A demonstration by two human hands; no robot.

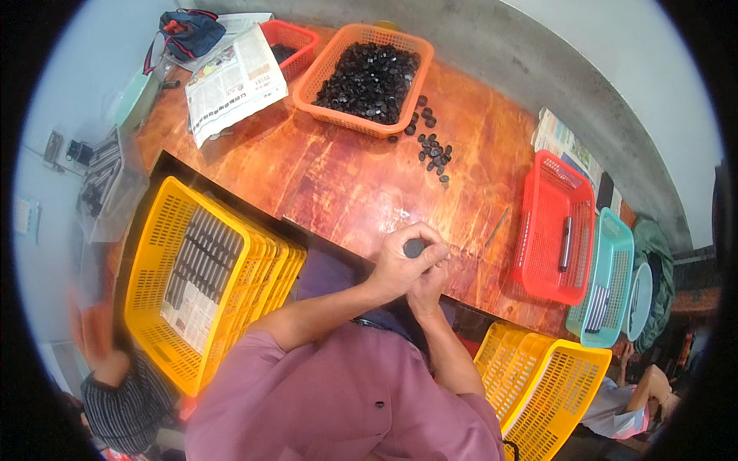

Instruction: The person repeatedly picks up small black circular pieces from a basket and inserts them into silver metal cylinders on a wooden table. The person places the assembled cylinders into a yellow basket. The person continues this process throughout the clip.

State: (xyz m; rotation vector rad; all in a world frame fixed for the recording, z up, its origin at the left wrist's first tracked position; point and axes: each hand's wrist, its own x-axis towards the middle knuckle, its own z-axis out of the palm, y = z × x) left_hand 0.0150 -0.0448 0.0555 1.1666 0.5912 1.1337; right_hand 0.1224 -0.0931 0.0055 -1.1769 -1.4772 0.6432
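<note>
— At the near edge of the reddish polished wooden table (346, 184), what are the hands doing?

— Both meet there. The left hand (397, 265) curls its fingers around a small round black cap (414, 247), pinching it; the right hand (430, 280) presses against it from below, fingers closed.

— And the rest?

— 1 orange plastic basket (323, 73) of black caps sits at the table's far side.

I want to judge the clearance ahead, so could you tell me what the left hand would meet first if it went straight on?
Probably bare wooden table, then the loose black caps; depth is unclear. The left hand holds a small dark cap.
</note>
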